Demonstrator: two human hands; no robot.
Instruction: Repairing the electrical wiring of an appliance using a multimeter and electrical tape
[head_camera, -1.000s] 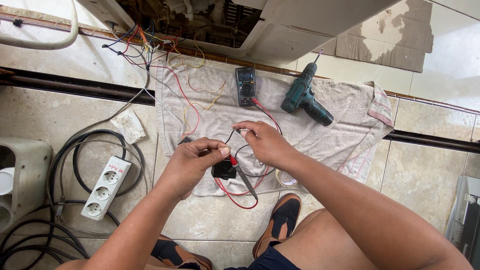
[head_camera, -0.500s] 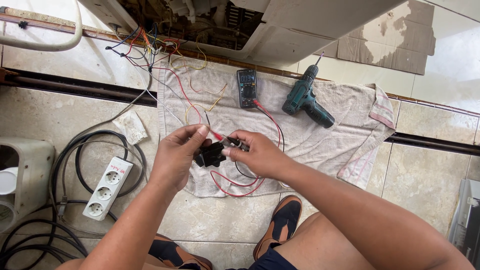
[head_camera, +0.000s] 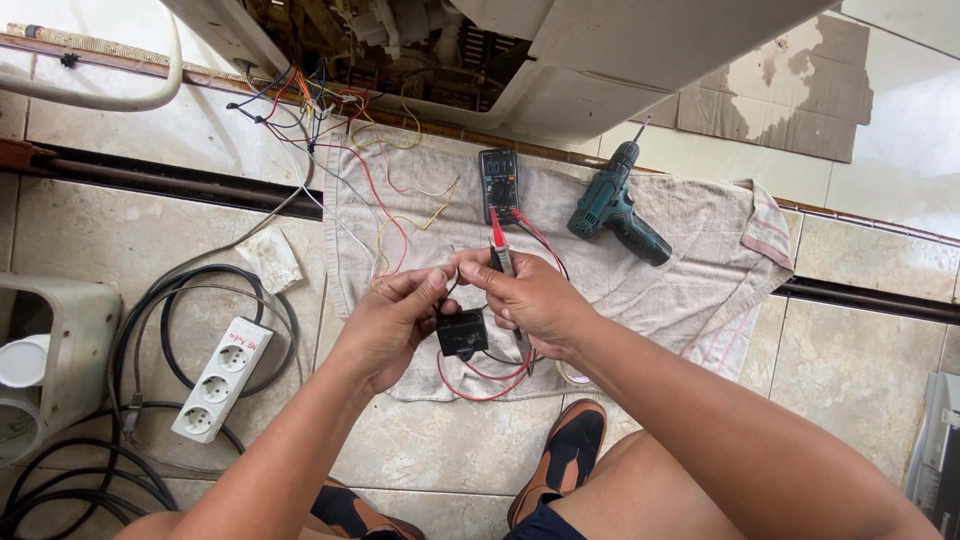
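Both hands are up over the cloth spread on the tiled floor. The left hand pinches its fingers tight on a thin wire above a small black box, which hangs just below, between the two hands. The right hand meets it fingertip to fingertip, its fingers closed around a red-tipped probe that points up and away from the body. A red lead loops under the hands on the cloth. Just beyond the probe tip lies a dark meter, flat on the cloth, and to its right a green drill rests on its side. Loose coloured wires spill from the opened white appliance at the top. Well off to the left, a white power strip sits inside coils of black cable. A brown sandal shows below.
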